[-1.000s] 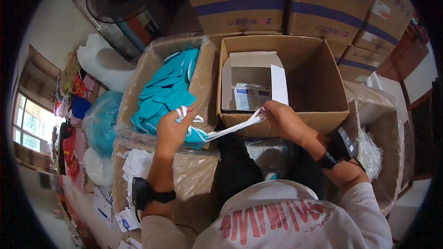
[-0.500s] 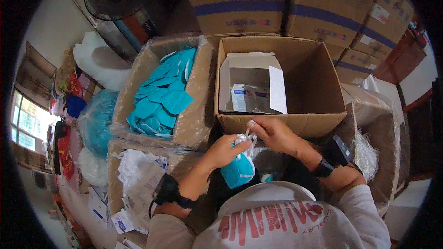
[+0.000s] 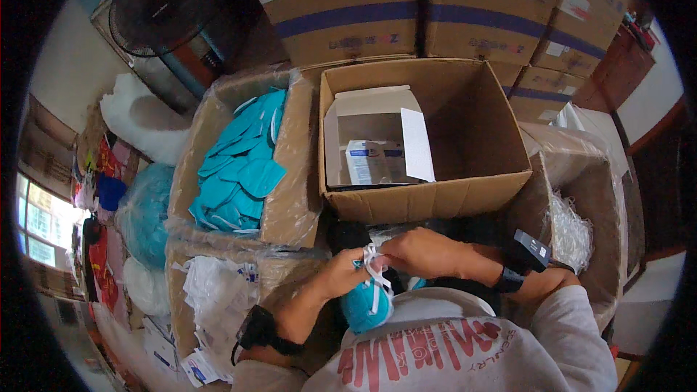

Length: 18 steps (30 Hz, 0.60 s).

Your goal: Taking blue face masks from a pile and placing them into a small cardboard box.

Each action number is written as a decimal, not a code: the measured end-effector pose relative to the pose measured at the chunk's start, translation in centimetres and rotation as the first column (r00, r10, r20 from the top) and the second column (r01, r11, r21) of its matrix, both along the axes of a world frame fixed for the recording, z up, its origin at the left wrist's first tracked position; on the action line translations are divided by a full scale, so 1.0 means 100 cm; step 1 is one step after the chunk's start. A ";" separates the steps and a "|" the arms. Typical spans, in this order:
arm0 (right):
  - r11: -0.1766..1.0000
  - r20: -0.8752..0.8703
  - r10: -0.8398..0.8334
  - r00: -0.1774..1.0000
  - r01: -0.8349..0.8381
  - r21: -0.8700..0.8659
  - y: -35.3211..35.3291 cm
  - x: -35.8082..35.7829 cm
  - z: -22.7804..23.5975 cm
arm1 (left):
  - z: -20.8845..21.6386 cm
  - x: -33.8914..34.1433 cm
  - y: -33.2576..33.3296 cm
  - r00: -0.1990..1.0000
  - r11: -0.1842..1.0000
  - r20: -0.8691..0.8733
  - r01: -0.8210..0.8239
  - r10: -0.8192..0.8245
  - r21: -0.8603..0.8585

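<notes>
Close to my body hangs a teal cup-shaped face mask [image 3: 367, 308] with white straps [image 3: 375, 261]. My left hand [image 3: 344, 271] is closed on the straps at the mask's upper end. Beside it, my right hand [image 3: 408, 251] is closed and pinches the white straps too; its fingertips are partly hidden behind its own back. A bit more teal material [image 3: 416, 284] shows under the right forearm. To the left, a plastic-lined carton [image 3: 296, 167] holds a pile of teal masks [image 3: 236, 163].
Ahead stands a brown carton [image 3: 428, 202] with a smaller white box [image 3: 419, 147] inside, flaps up, holding printed packets [image 3: 374, 162]. At right, another carton [image 3: 606, 189] contains white straps [image 3: 570, 232]. White packaging [image 3: 214, 287] fills a carton at lower left. Sealed cartons [image 3: 348, 11] stack behind.
Both hands and the mask have come down nearer my body. My right hand has lowered beside the left, and the straps stand up between them. The whole view has shifted slightly.
</notes>
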State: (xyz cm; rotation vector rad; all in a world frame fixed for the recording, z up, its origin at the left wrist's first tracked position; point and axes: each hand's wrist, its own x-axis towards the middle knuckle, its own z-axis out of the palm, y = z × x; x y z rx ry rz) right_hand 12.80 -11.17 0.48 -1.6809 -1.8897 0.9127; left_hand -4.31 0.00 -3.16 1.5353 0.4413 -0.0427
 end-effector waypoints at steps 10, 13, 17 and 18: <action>0.991 0.084 0.020 0.996 -0.009 -0.133 -0.022 0.000 0.007 | -0.013 0.015 -0.025 0.951 0.899 -0.208 0.289 -0.230 0.329; 0.984 0.033 0.123 0.992 -0.117 -0.131 -0.028 0.003 0.006 | 0.007 0.011 -0.024 0.889 0.752 -0.235 0.457 -0.393 0.475; 0.894 -0.383 0.327 0.864 -0.414 -0.172 -0.048 0.009 0.010 | 0.015 -0.009 -0.031 0.814 0.771 0.041 0.531 -0.580 0.352; 0.851 -0.431 0.347 0.833 -0.472 -0.228 -0.055 0.012 0.016 | 0.013 -0.016 -0.040 0.802 0.782 0.058 0.559 -0.594 0.277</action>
